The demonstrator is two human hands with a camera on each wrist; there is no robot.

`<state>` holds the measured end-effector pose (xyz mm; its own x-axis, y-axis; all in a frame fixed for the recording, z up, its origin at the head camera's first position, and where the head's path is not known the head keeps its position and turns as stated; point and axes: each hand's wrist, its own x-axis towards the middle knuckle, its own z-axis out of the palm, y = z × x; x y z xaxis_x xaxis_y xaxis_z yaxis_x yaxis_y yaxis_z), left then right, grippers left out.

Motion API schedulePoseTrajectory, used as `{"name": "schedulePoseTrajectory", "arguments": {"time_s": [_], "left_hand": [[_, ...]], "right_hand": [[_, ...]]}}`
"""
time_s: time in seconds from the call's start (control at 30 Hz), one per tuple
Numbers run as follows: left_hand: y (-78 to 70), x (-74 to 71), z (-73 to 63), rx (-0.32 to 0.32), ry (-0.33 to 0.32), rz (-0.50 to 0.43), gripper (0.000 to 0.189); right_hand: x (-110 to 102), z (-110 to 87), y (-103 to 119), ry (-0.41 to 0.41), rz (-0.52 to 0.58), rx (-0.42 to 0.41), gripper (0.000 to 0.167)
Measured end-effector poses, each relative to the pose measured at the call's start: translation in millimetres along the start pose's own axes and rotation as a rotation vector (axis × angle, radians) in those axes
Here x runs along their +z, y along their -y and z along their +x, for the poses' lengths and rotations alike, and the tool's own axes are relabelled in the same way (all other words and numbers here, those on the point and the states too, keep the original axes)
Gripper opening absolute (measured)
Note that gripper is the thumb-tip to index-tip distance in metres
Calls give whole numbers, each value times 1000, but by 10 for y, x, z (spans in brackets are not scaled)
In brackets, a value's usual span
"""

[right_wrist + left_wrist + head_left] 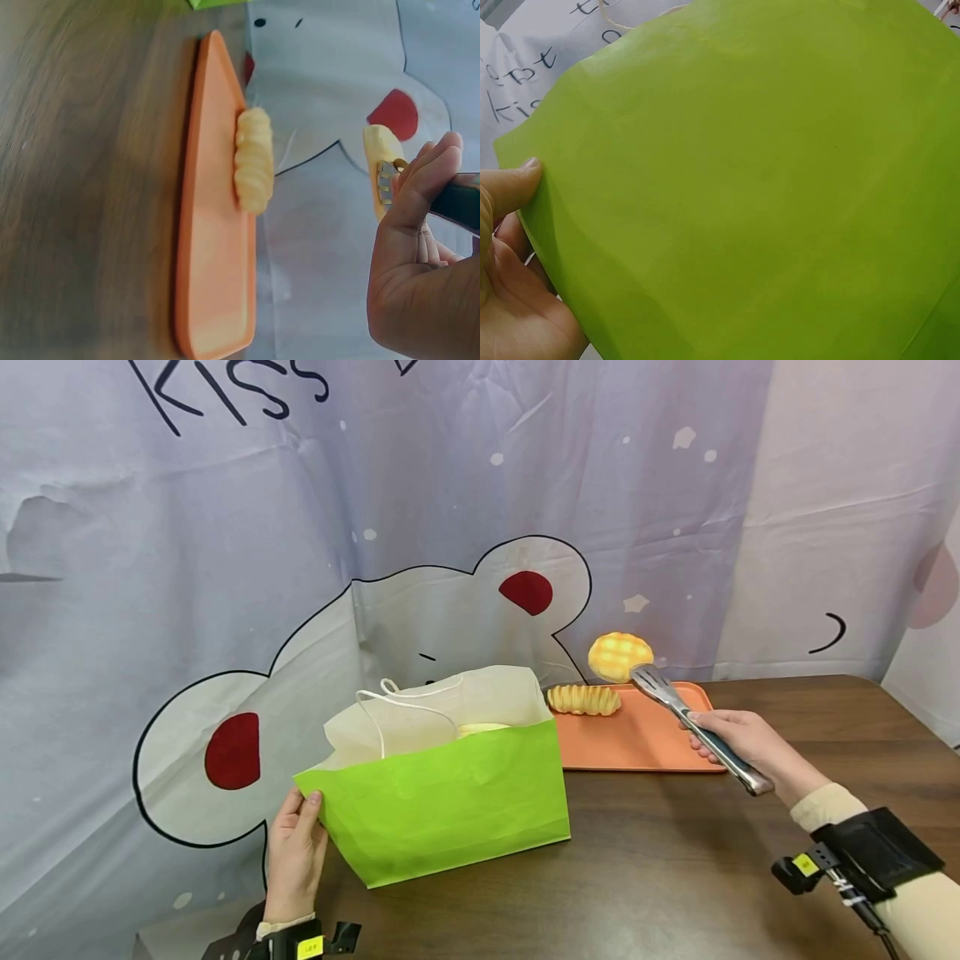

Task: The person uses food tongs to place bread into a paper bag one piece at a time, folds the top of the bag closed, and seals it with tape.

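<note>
My left hand (296, 852) pinches the upper left edge of a green paper bag (450, 810), thumb on its front in the left wrist view. The bag's mouth gapes, showing a white inside, white string handles (405, 697) and a sliver of something pale yellow (482, 728). In my right hand (738, 743) are metal tongs (708, 735) with a dark grip. Their tips hold a round yellow bun (619, 657) with a grid pattern, raised above the orange tray (637, 743). A long ridged bread roll (584, 700) lies at the tray's back left.
The bag stands on a brown wooden table (630, 877), in front of the tray's left end. A printed cloth (450, 485) with cartoon drawings hangs right behind the table.
</note>
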<state>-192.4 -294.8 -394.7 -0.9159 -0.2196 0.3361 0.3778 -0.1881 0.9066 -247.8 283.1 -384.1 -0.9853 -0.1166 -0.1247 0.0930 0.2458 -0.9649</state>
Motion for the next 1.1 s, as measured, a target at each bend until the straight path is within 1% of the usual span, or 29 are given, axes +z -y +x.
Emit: {"name": "schedulePoseTrajectory", "arguments": {"time_s": [0.07, 0.23, 0.27, 0.4, 0.47, 0.73, 0.87, 0.97, 1.1], "left_hand": [[-2, 1, 0, -2, -3, 1, 23], [2, 1, 5, 2, -8, -4, 23], [5, 1, 7, 6, -8, -5, 24], [18, 0, 12, 19, -3, -20, 25], [23, 0, 14, 23, -2, -27, 25], [28, 3, 17, 30, 2, -48, 26], [25, 5, 15, 24, 3, -40, 25], [25, 3, 14, 17, 0, -28, 25], [28, 2, 14, 14, -6, -25, 25]], "right_hand": [[33, -18, 44, 3, 11, -9, 46], [141, -93, 180, 11, -2, -38, 54], [159, -106, 206, 19, -3, -48, 53], [235, -146, 294, 46, 28, -97, 31], [276, -168, 338, 64, 46, -119, 25], [459, -249, 490, 130, 100, -189, 25], [518, -288, 542, 170, 127, -225, 24], [554, -310, 574, 196, 130, -267, 23], [581, -323, 596, 188, 121, -291, 23]]}}
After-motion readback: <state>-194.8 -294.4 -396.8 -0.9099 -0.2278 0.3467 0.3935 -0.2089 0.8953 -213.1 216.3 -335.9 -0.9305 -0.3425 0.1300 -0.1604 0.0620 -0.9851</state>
